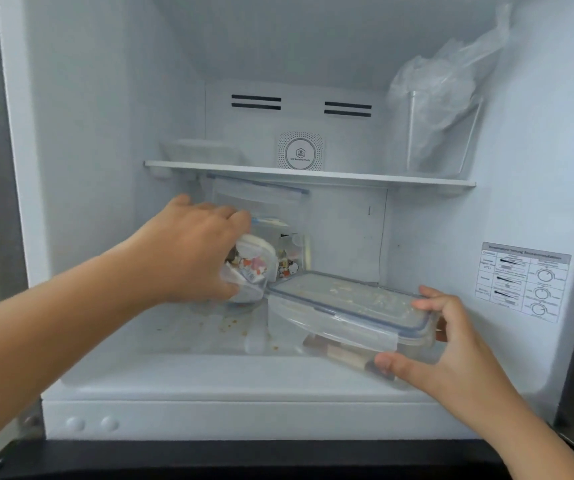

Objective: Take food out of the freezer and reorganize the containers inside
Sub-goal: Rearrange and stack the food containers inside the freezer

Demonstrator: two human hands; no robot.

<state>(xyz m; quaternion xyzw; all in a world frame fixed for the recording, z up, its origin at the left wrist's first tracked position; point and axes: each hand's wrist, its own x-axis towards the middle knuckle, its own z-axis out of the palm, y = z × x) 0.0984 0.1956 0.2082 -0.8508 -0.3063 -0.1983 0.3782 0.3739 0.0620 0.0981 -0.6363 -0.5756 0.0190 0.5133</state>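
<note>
From the head camera, the open freezer (98,133) fills the picture, with a white shelf (309,174) running across its middle; everything else is placed here against that shelf. Below the shelf and toward its left end, the left hand (188,258) reaches in with its fingers curled over the top of a small clear tub (250,268) printed with cartoon figures, the thumb underneath, so the tub is gripped and tilted on its side. Just behind that tub, still under the shelf, a second small tub with the same kind of print (290,261) stands against a larger clear box with a blue-edged lid (261,202), which leans close up under the shelf. Below the shelf toward its right end, the right hand (451,344) holds a flat rectangular container with a blue-sealed clip lid (344,306) by its near right corner, fingers curled over the lid edge and the thumb pressed on the front side; the container sits tilted, its left end beside the printed tub. Brown crumbs (230,323) speckle the floor under the shelf. On top of the shelf, a frosted flat box (202,150) lies at the left, a round white vent disc (301,154) is at the back centre, and a clear bin (441,133) stuffed with crumpled plastic bags (451,67) stands at the right. A label with dial drawings (524,282) is stuck on the right wall below shelf level.
</note>
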